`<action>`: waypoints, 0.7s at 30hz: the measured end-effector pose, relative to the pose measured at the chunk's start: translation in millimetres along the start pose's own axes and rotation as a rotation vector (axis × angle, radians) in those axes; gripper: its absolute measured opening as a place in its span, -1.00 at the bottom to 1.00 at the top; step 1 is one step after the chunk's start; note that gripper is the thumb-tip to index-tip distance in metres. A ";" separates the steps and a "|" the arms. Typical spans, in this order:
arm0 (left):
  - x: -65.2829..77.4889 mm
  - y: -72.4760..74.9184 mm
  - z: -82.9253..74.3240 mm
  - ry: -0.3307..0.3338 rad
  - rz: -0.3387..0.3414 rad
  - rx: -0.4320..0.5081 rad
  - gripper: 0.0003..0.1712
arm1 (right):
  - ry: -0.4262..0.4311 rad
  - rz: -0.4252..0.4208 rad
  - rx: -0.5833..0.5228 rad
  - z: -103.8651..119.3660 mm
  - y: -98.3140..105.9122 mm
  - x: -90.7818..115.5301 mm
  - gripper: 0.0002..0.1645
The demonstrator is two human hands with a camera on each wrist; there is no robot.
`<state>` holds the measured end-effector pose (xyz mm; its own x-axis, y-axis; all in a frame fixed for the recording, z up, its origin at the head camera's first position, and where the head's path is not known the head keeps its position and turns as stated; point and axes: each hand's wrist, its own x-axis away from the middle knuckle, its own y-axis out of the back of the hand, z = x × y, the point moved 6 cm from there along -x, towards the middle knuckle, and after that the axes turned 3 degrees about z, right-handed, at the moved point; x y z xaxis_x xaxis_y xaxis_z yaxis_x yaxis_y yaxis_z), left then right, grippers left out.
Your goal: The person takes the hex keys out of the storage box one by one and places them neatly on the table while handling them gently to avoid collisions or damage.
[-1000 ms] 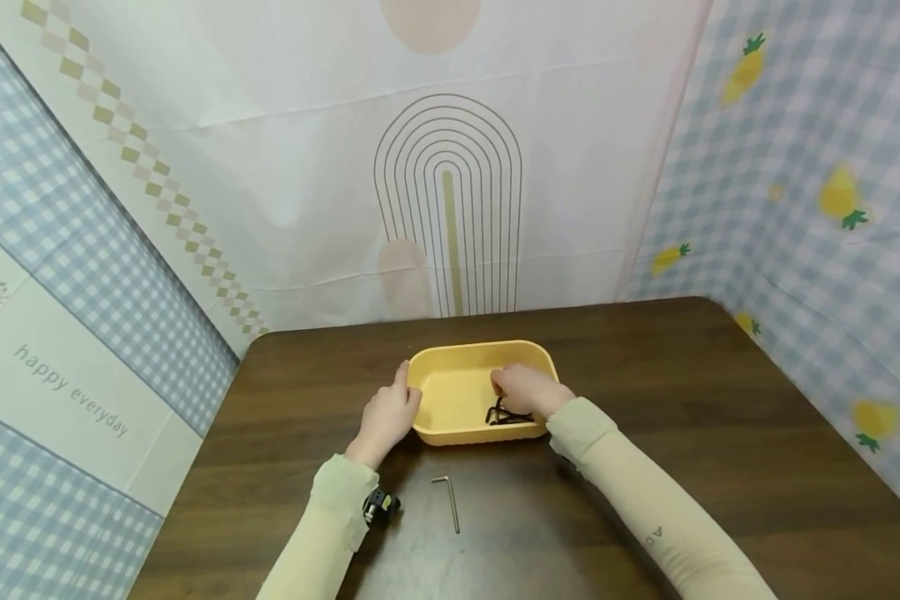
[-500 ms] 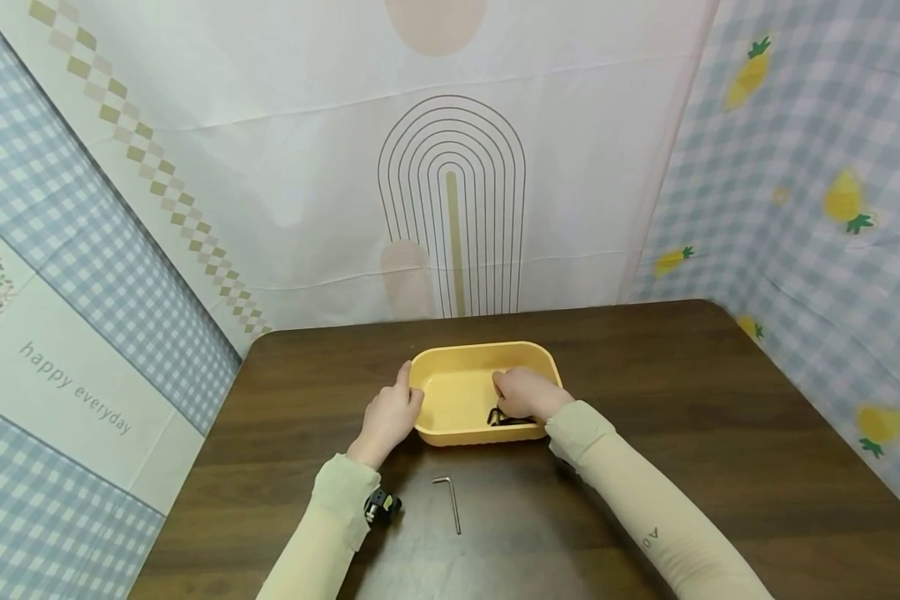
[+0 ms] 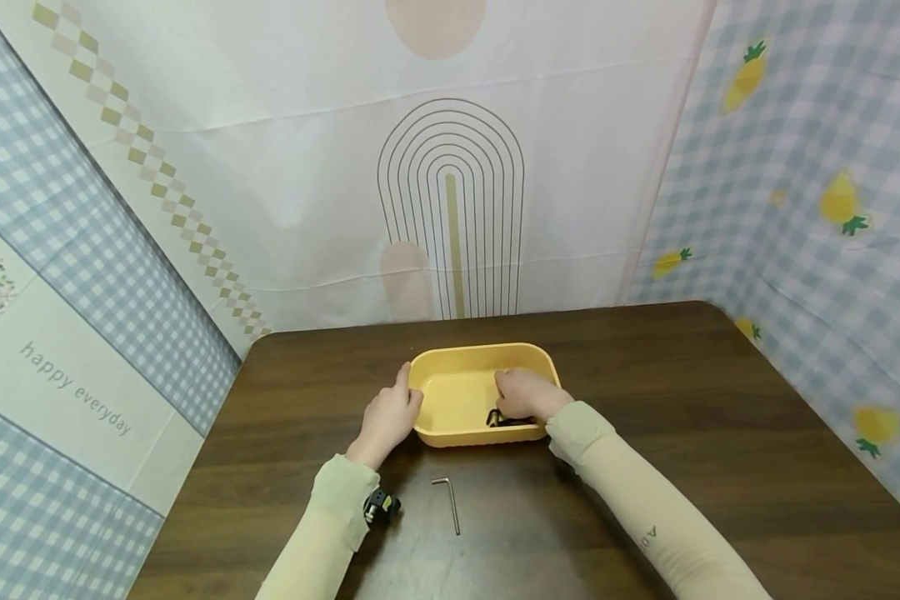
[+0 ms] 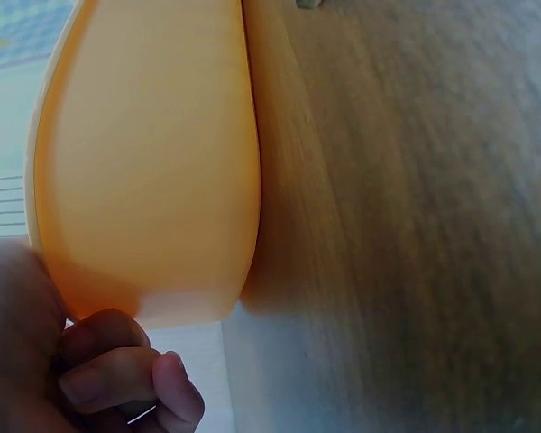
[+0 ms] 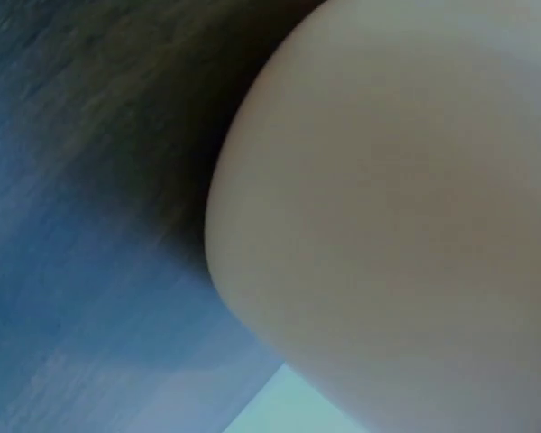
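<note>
A shallow yellow tray (image 3: 450, 392) stands on the table. My left hand (image 3: 388, 417) grips its left end, with the index finger along the rim; in the left wrist view other fingers (image 4: 117, 374) curl against the tray's outside. Inside the tray's right half, my right hand (image 3: 528, 393) reaches down with bent fingers over several thin black bent rods (image 3: 498, 418), which look like hex keys. The hand covers most of them, and I cannot tell whether it holds one. In front of the tray lies a silver L-shaped hex key (image 3: 452, 507).
The dark wooden table (image 3: 667, 392) runs back to a white printed cloth (image 3: 307, 208). Checked cloth (image 3: 817, 275) hangs at the right side. A small black device (image 3: 381, 507) sits at the left wrist. A blurred pale surface (image 5: 388, 216) fills most of the right wrist view.
My right hand has sunk slightly lower in the tray, and less of the black rods shows beneath it. The left hand, the tray and the silver hex key have stayed put.
</note>
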<state>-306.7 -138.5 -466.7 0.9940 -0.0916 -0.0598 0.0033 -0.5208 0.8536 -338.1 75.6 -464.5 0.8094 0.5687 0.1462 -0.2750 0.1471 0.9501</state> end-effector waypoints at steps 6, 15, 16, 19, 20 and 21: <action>-0.2 -0.6 0.5 -0.002 0.000 0.006 -0.32 | 0.016 -0.015 -0.028 -2.0 2.3 1.5 -0.90; -1.1 -0.2 -0.7 -0.010 -0.005 -0.002 -0.32 | 0.025 -0.074 -0.033 -0.4 13.2 6.8 -0.81; -1.0 -0.1 -0.9 -0.010 -0.003 -0.001 -0.32 | 0.028 -0.079 -0.030 0.1 14.6 7.5 -0.81; -0.9 -0.2 -0.7 -0.006 0.002 0.000 -0.32 | 0.038 -0.093 -0.023 -0.2 16.7 8.2 -0.80; -0.8 -0.3 -0.2 -0.001 0.003 0.000 -0.32 | 0.040 -0.095 -0.022 -1.0 16.6 8.1 -0.79; -0.8 -0.3 0.1 0.000 0.002 -0.001 -0.32 | 0.041 -0.098 -0.023 -1.9 16.3 7.8 -0.79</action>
<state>-307.5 -138.4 -466.9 0.9940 -0.0926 -0.0579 0.0013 -0.5199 0.8542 -337.3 84.0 -448.4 0.8110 0.5836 0.0414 -0.2079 0.2214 0.9528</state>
